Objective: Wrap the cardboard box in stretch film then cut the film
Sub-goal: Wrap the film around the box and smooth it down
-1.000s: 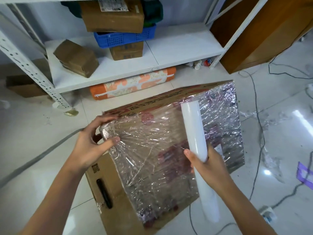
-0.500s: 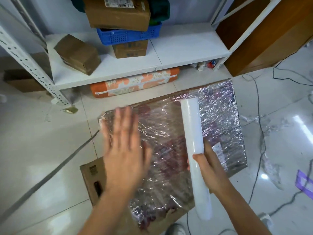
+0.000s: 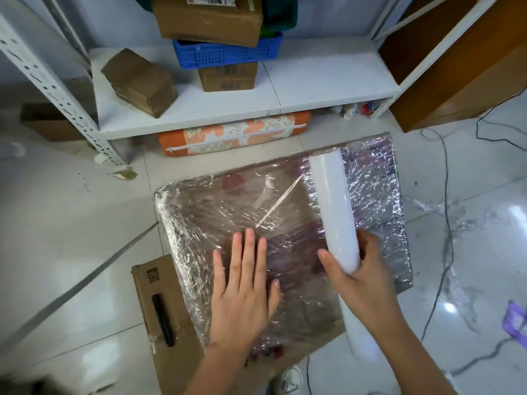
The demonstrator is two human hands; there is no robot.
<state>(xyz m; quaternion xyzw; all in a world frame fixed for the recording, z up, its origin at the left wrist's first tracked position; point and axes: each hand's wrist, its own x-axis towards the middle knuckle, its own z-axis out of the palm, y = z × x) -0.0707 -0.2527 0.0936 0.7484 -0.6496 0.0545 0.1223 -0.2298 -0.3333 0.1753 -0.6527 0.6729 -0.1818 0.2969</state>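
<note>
A large cardboard box [image 3: 159, 303] stands on the floor, its top face covered in crinkled clear stretch film [image 3: 216, 212]. My left hand [image 3: 245, 292] lies flat on the film near the front of the top face, fingers spread and pointing away from me. My right hand [image 3: 362, 277] grips the white stretch film roll [image 3: 332, 206] around its middle. The roll lies lengthwise over the right part of the box top, with a film sheet running from it to the left. The roll's near end [image 3: 362, 337] shows below my wrist.
A white metal shelf [image 3: 328, 84] behind the box holds cardboard boxes [image 3: 139, 81] and a blue crate [image 3: 225, 54]. An orange patterned bag [image 3: 233, 132] lies under it. Cables [image 3: 445, 252] and film scraps lie on the glossy floor at right. A brown wooden cabinet [image 3: 456, 67] stands at the far right.
My left hand left the box's left corner and moved right, coming down flat on the film on top. The roll shifted a little farther along the box top; the box top now lies flatter to view.
</note>
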